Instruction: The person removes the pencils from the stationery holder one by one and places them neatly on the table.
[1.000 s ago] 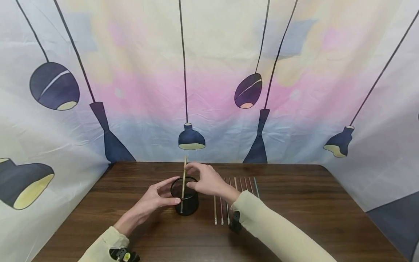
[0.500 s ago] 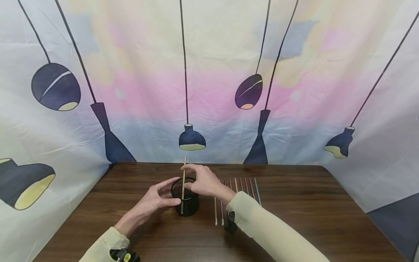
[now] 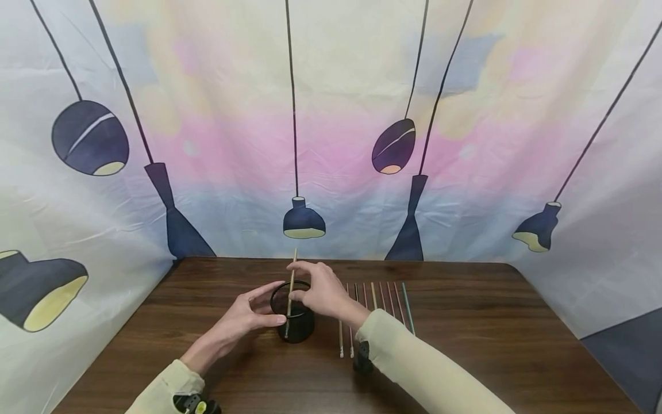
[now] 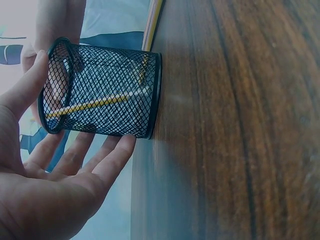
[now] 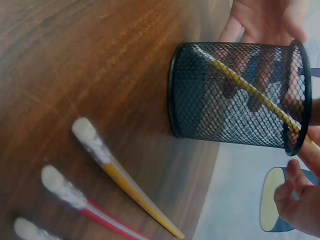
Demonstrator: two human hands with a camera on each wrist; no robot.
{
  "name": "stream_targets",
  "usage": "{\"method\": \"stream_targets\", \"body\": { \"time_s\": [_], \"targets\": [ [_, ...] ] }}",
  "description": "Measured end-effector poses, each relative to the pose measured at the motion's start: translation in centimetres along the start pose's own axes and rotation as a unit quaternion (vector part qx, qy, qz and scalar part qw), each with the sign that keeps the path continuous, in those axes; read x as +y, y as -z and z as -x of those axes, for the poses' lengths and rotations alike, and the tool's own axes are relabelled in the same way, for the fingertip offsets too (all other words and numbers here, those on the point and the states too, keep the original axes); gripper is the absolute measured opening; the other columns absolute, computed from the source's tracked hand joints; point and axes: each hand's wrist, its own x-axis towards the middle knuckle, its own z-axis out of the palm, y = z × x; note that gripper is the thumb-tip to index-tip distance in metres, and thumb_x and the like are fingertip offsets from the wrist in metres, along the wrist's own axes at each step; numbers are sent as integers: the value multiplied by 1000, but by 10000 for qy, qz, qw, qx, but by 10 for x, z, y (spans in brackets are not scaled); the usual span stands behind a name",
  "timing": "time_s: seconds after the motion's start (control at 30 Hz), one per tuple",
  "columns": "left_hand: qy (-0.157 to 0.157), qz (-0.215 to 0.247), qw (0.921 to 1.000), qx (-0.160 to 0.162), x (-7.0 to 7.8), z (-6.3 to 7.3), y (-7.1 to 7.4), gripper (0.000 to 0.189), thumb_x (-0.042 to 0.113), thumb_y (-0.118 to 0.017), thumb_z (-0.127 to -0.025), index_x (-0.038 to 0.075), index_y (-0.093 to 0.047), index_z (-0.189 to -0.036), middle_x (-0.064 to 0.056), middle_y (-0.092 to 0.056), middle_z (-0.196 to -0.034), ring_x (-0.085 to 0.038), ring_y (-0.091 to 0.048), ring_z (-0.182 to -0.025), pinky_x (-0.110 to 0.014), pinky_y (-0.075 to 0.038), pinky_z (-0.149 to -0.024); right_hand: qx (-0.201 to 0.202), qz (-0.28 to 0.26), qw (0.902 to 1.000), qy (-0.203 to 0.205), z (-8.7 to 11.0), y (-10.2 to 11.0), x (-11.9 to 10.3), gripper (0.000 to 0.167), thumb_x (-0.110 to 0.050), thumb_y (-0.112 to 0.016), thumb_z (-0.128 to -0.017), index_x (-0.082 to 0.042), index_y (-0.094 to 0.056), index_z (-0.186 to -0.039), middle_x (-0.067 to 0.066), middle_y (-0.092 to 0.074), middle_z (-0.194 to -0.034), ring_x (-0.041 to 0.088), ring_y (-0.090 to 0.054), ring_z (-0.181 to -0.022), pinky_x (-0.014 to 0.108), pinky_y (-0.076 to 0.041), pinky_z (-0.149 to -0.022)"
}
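Observation:
A black mesh pencil cup (image 3: 301, 329) stands upright on the table. My left hand (image 3: 243, 315) holds it from the left, with the thumb at the near rim and the other fingers along the far side. Slanting inside the cup is a yellow pencil (image 5: 255, 95), its pale eraser end down near the bottom and its upper part sticking out above the rim. Over the cup's opening, my right hand (image 3: 327, 290) pinches this pencil between thumb and fingers.
To the right of the cup, several pencils lie side by side on the wooden table (image 3: 481, 345), partly covered by the right forearm. Among them are a yellow pencil (image 5: 135, 185), a red pencil (image 5: 107, 217) and a turquoise pencil (image 3: 408, 307). A patterned cloth (image 3: 243, 144) hangs behind.
My right hand has shifted slightly left and closed in on the pencil in the cup. The pencil's top has tilted a little to the right. The left hand and cup stay put.

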Motion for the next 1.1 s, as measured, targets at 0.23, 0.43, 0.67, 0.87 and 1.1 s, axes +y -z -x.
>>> {"method": "stream_targets", "body": {
  "time_s": [0.23, 0.43, 0.67, 0.87, 1.1],
  "targets": [
    [-39, 42, 10000, -46, -1, 1, 0, 83, 12, -80, -95, 7, -36, -165, -27, -48, -154, -43, -56, -134, -43, -54, -96, 435, 11, 9989, -171, -1, -6, 1, 49, -19, -89, -88, -26, -72, -134, -8, -74, -113, 25, -62, -108, 36, -51, -80],
    [-28, -35, 10000, -15, 0, 1, 0, 83, 12, -80, -95, 7, -35, -165, -25, -50, -153, -42, -58, -133, -44, -54, -97, 503, 49, 9985, -228, -4, -11, -1, 50, -21, -90, -87, -27, -73, -133, -4, -75, -115, 18, -61, -103, 36, -52, -80],
    [-39, 9, 10000, -22, 0, 1, -1, 83, 10, -80, -95, 7, -36, -165, -26, -49, -154, -42, -57, -133, -42, -54, -96, 787, 95, 9961, -393, -5, -17, -2, 47, -20, -92, -86, -28, -75, -129, -4, -73, -111, 22, -64, -105, 34, -52, -74],
    [-35, 62, 10000, -48, 0, 1, -1, 82, 9, -79, -96, 7, -35, -165, -26, -49, -154, -44, -55, -135, -42, -55, -96, 987, -50, 9948, -263, -6, -14, 1, 47, -12, -91, -84, -25, -75, -127, -8, -73, -102, 27, -69, -104, 32, -53, -73],
    [-90, 141, 9998, -72, 0, 1, -1, 82, 9, -79, -95, 7, -36, -164, -27, -49, -154, -45, -55, -135, -40, -55, -95, 990, -306, 9945, -142, -3, -3, -1, 52, -4, -87, -86, -27, -75, -130, -4, -75, -106, 13, -62, -65, 27, -40, -52]
  ]
}}
